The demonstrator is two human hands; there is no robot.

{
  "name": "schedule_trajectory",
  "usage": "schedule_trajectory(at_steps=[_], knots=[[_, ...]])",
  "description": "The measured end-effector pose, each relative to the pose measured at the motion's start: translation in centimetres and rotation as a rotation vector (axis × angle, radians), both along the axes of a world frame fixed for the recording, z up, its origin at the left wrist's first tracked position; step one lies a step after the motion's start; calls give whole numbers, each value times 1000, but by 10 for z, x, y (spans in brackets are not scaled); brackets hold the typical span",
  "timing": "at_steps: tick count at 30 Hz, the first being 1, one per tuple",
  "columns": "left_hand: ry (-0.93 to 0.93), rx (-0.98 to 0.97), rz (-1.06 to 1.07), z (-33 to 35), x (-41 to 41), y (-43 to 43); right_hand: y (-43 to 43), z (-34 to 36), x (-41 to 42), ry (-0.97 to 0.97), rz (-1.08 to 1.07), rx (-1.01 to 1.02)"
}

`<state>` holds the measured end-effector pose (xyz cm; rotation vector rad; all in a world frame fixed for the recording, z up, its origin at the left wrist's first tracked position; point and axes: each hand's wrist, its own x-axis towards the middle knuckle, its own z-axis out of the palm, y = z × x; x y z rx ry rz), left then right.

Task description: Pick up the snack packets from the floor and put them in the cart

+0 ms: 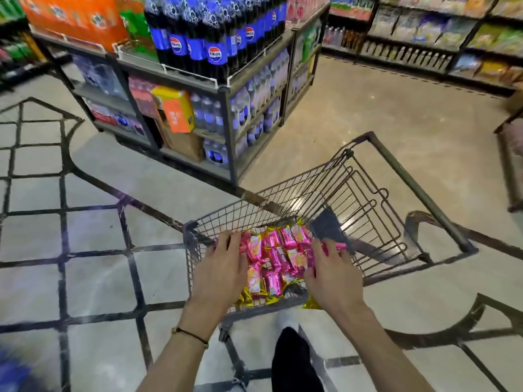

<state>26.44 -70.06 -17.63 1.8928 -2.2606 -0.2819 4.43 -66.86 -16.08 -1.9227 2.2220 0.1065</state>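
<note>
**Over the cart (268, 188) rim, snack packets (276, 257) nearly in**

Above the cart's near edge, the pink snack packets are clamped as one bundle between left hand (220, 273) and right hand (331, 275); some could be spilled back onto the floor (99, 236) if released too early

A bunch of small pink packets (276, 257) with gold edges is spread flat across the near end of the empty wire cart (418, 190), one gold corner overhanging its rim.
</note>
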Motion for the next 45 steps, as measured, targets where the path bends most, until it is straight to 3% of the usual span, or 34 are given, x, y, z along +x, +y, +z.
schedule_trajectory(at_steps=[7, 15, 22, 27, 35, 45], knots=[[61, 95, 94, -36, -60, -88, -119, -39, -43, -14, 120, 92], [23, 353, 181, -120, -89, -141, -194, -113, -70, -55, 271, 282], [-62, 524, 240, -191, -98, -163, -229, -202, -77, -103, 259, 388], [-30, 590, 271, -288, -103, -163, -262, -296, -79, -78, 316, 421], [-142, 589, 236, -385, -124, -185, -304, -410, -76, -72, 284, 345], [-175, 473, 240, -429, -129, -184, -331, -478, -67, -44, 228, 355]])
